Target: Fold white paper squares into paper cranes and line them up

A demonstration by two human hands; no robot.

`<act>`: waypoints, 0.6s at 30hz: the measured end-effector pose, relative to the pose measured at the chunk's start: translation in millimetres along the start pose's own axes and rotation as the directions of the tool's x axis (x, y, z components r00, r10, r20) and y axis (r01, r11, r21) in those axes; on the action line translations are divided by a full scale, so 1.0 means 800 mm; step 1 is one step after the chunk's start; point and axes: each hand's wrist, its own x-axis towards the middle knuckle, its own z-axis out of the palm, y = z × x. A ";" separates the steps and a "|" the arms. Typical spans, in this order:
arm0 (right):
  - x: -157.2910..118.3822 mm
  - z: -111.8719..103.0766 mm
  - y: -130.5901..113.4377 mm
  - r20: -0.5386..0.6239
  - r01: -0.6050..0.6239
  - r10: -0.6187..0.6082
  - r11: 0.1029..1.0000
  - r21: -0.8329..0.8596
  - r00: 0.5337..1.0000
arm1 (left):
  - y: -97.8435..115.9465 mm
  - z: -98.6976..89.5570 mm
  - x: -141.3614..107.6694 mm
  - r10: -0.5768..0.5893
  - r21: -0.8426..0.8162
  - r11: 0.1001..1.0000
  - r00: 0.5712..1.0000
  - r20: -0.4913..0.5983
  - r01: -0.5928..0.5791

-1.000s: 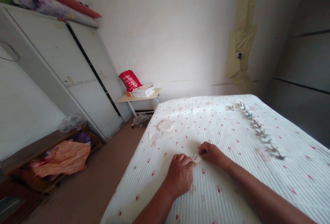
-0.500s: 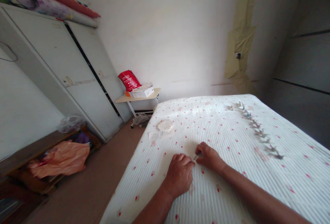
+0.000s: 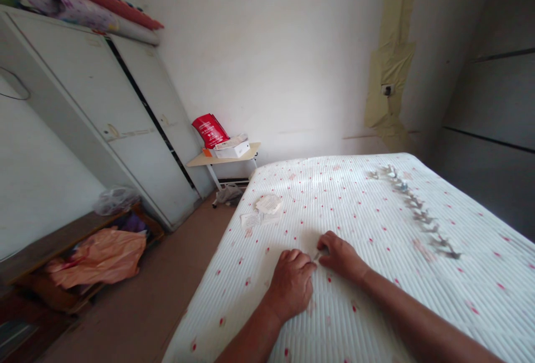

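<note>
**Slip (image 3: 316, 256) clamped between left hand (image 3: 293, 282) and right hand (image 3: 343, 258), on bed (image 3: 334, 324)**

Located near the middle of the bed, in the narrow gap between the fingertips of both hands: one small, pale slip, mostly covered.

Left hand: palm down on the bed, fingers bunched; grip together, clamped on the near-left end of the slip. Thumb tip hidden; cannot tell its exact contact.

Right hand: just beside the left, fingers curled; grip pinched, thumb and forefinger clamped on the far-right end of the slip. Forearm extending past the lower right of the view.

Farther off to the left, near the bed's left edge: papers (image 3: 268, 203), printed, lying flat, partly overlapping.

To the right, well apart from both hands: figures (image 3: 413, 202), small, folded, greyish, set in one slanting row on the bed. Too blurred for finer detail.

Beyond the far-left corner of the bed: bench (image 3: 200, 160), bearing a red bag (image 3: 210, 130) just beside a white box (image 3: 234, 151). At left: cabinet (image 3: 83, 73), pale, with a rolled mat (image 3: 92, 17) on top.
</note>
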 end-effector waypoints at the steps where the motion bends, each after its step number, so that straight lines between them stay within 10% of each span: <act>1: 0.001 0.001 0.002 0.005 0.010 -0.010 1.000 0.004 1.000 | -0.001 0.002 0.000 -0.002 0.002 1.000 1.000 -0.013 0.002; 11: 0.002 -0.003 0.016 0.021 0.446 -0.447 0.894 0.030 0.894 | -0.009 0.028 0.019 -0.131 -0.041 0.991 0.982 -0.138 0.126; 18: 0.002 -0.008 0.010 0.048 0.440 -0.438 0.894 -0.083 0.898 | -0.008 0.030 0.027 -0.126 0.024 0.991 0.980 -0.155 0.131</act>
